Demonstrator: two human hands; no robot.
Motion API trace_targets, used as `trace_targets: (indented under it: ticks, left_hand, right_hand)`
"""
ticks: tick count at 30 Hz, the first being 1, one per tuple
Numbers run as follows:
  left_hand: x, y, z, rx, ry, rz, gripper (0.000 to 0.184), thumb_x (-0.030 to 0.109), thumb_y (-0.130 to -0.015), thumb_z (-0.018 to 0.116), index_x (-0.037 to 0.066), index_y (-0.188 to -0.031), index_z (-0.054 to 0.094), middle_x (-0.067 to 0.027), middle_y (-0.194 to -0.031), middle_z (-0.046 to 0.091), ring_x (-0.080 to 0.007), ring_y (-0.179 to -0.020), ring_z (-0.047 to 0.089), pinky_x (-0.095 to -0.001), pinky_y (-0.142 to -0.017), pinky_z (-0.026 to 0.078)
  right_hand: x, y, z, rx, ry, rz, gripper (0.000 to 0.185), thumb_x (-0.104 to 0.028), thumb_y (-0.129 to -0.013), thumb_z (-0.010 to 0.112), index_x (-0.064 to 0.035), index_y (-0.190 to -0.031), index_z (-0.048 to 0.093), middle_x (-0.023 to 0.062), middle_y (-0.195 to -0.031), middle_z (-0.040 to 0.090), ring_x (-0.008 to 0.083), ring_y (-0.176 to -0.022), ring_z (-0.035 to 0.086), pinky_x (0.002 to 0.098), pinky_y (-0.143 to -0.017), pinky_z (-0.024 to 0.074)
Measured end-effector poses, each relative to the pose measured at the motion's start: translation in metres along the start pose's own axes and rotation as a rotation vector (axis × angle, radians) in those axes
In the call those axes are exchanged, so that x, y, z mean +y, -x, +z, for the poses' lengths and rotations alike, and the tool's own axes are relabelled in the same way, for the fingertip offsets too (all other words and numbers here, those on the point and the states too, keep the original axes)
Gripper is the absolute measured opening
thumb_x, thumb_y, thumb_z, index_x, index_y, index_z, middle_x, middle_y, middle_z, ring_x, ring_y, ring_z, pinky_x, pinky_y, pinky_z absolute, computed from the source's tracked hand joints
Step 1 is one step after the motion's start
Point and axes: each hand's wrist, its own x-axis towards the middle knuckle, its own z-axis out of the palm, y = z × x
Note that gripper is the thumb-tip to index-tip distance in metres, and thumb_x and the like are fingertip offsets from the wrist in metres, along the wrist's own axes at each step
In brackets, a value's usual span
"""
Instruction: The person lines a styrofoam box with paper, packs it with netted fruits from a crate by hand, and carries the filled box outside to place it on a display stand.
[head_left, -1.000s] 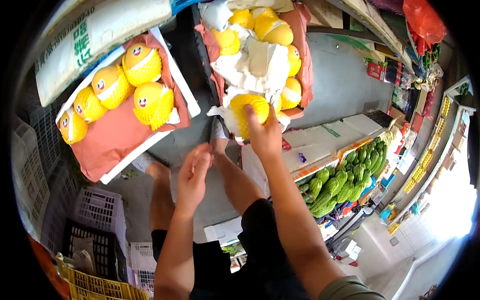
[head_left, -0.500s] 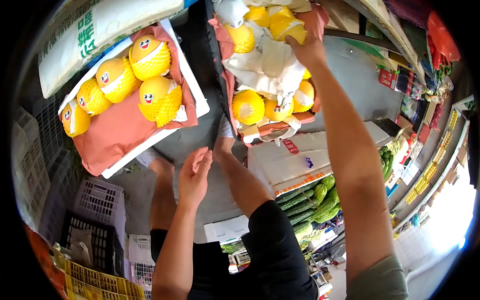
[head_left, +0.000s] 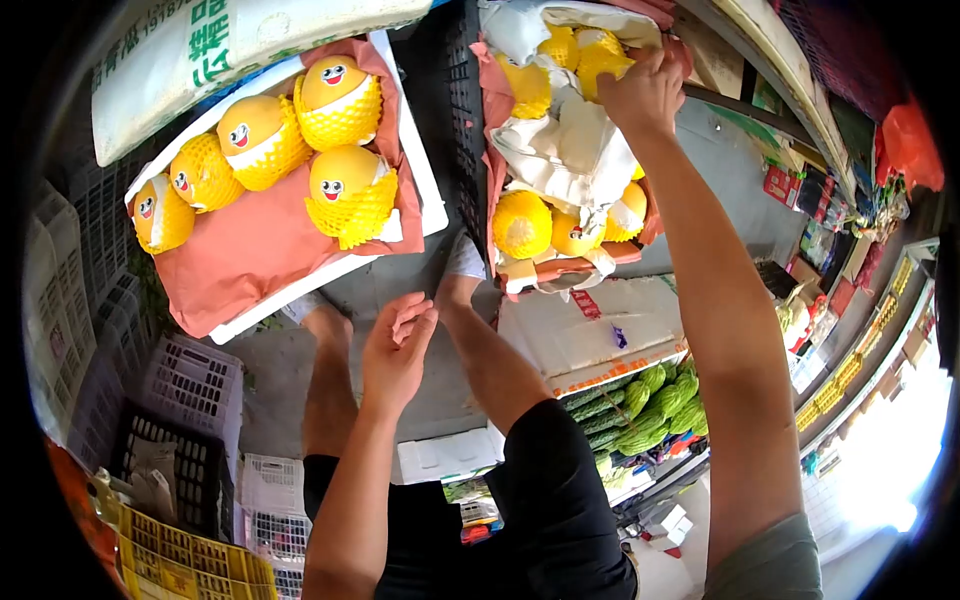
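My right hand (head_left: 645, 95) reaches over the upper right corner of a dark crate (head_left: 465, 130) lined with red-brown paper. Its fingers are curled by the paper edge, the thumb against a round yellow fruit (head_left: 598, 72) in a foam net; what they grip is hidden. More netted yellow fruits (head_left: 522, 224) sit in this crate around crumpled white paper (head_left: 570, 145). My left hand (head_left: 395, 355) hovers above the floor before my legs, fingers loosely bent and apart, holding nothing. To its upper left, a white foam box (head_left: 425, 200) holds several yellow fruits (head_left: 340, 185) with smiling-face stickers on red-brown paper (head_left: 250, 250).
A large white foam box (head_left: 250, 45) with green lettering stands at the upper left. Plastic crates (head_left: 190, 385) and a yellow basket (head_left: 190, 555) are stacked at the left. Right of my legs lie a white carton (head_left: 600, 330) and green gourds (head_left: 655, 410).
The view has shifted, so both fruit containers sit further right in it. My right hand has moved from the fruit towards the crate's upper right edge. My left hand stays empty.
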Motion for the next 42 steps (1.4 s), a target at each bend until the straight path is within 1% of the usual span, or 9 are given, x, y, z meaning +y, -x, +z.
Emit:
trace_targets:
  ticks: [2, 4, 10, 16, 24, 26, 30, 37, 42]
  left_hand:
    - [-0.002, -0.003, -0.004, -0.010, -0.001, 0.014, 0.037, 0.019, -0.102, 0.067, 0.000, -0.133, 0.057, -0.0146, -0.126, 0.066, -0.0172, -0.111, 0.063, -0.0298, -0.096, 0.051]
    - [-0.004, 0.002, -0.007, -0.025, -0.004, 0.018, 0.036, 0.022, -0.104, 0.065, 0.004, -0.134, 0.057, -0.0122, -0.128, 0.066, -0.0166, -0.110, 0.063, -0.0310, -0.095, 0.051]
    - [0.028, 0.008, -0.011, 0.006, 0.027, -0.021, 0.037, 0.018, -0.103, 0.065, 0.004, -0.136, 0.056, -0.0141, -0.130, 0.064, -0.0186, -0.115, 0.062, -0.0308, -0.099, 0.050]
    - [0.033, 0.004, -0.016, 0.026, 0.046, 0.002, 0.038, 0.010, -0.101, 0.067, 0.004, -0.136, 0.056, -0.0145, -0.130, 0.064, -0.0178, -0.117, 0.062, -0.0293, -0.099, 0.050]
    - [0.032, 0.004, -0.011, 0.018, 0.038, 0.005, 0.036, 0.011, -0.101, 0.067, 0.002, -0.134, 0.057, -0.0140, -0.128, 0.065, -0.0144, -0.113, 0.061, -0.0263, -0.097, 0.050]
    - [0.027, 0.003, -0.010, 0.020, 0.022, -0.005, 0.037, 0.012, -0.101, 0.067, 0.001, -0.134, 0.056, -0.0139, -0.128, 0.065, -0.0150, -0.114, 0.061, -0.0266, -0.097, 0.050]
    - [0.033, 0.010, -0.005, -0.025, -0.028, 0.047, 0.041, 0.014, -0.101, 0.068, 0.001, -0.137, 0.054, -0.0144, -0.132, 0.063, -0.0192, -0.118, 0.063, -0.0306, -0.100, 0.050]
    - [0.068, 0.026, -0.004, -0.155, 0.102, 0.369, 0.109, 0.039, -0.080, 0.089, 0.005, -0.159, 0.023, -0.0153, -0.160, 0.034, -0.0298, -0.143, 0.044, -0.0439, -0.115, 0.039]
    - [0.074, 0.033, -0.033, -0.049, 0.006, 0.487, 0.113, 0.020, -0.075, 0.094, 0.003, -0.159, 0.019, -0.0197, -0.154, 0.038, -0.0289, -0.142, 0.044, -0.0422, -0.115, 0.041]
  right_hand:
    - [-0.015, -0.011, -0.005, 0.216, -0.109, -0.220, 0.059, -0.040, -0.086, 0.073, -0.0025, -0.129, 0.057, 0.0321, -0.126, 0.062, 0.0430, -0.123, 0.058, 0.0476, -0.102, 0.0498]
    - [-0.031, -0.029, 0.009, -0.203, -0.405, -0.384, 0.042, -0.031, -0.094, 0.063, -0.0028, -0.124, 0.060, 0.0274, -0.121, 0.067, 0.0395, -0.114, 0.065, 0.0472, -0.100, 0.0507]
    - [-0.030, -0.098, 0.115, -0.451, -0.251, -0.476, 0.062, -0.038, -0.080, 0.074, -0.0012, -0.130, 0.064, 0.0239, -0.120, 0.071, 0.0412, -0.112, 0.068, 0.0453, -0.100, 0.0527]
    - [-0.039, -0.117, 0.106, -0.763, -0.026, -0.343, 0.086, -0.036, -0.080, 0.074, -0.0092, -0.155, 0.041, 0.0231, -0.144, 0.058, 0.0375, -0.128, 0.061, 0.0446, -0.107, 0.0490]
    - [-0.046, -0.048, 0.031, -0.466, 0.052, -0.001, 0.093, -0.055, -0.073, 0.079, -0.0146, -0.149, 0.044, 0.0165, -0.138, 0.064, 0.0378, -0.125, 0.062, 0.0529, -0.107, 0.0454]
    - [-0.031, -0.023, -0.013, -0.189, -0.479, 0.166, 0.087, -0.049, -0.075, 0.079, -0.0102, -0.146, 0.047, 0.0131, -0.133, 0.066, 0.0339, -0.120, 0.065, 0.0437, -0.101, 0.0506]
    - [-0.026, 0.032, -0.104, -0.622, -1.404, 0.603, 0.062, -0.042, -0.091, 0.071, -0.0086, -0.139, 0.052, 0.0087, -0.124, 0.067, 0.0241, -0.113, 0.067, 0.0401, -0.092, 0.0568]
    - [-0.123, 0.185, -0.155, -1.023, -1.837, 0.931, 0.046, -0.040, -0.103, 0.059, -0.0073, -0.134, 0.057, 0.0081, -0.121, 0.069, 0.0205, -0.109, 0.069, 0.0399, -0.089, 0.0591]
    - [-0.203, 0.243, -0.136, -1.090, -1.547, 0.777, 0.054, -0.049, -0.102, 0.059, 0.0001, -0.123, 0.065, 0.0083, -0.106, 0.070, 0.0137, -0.094, 0.070, 0.0300, -0.075, 0.0604]
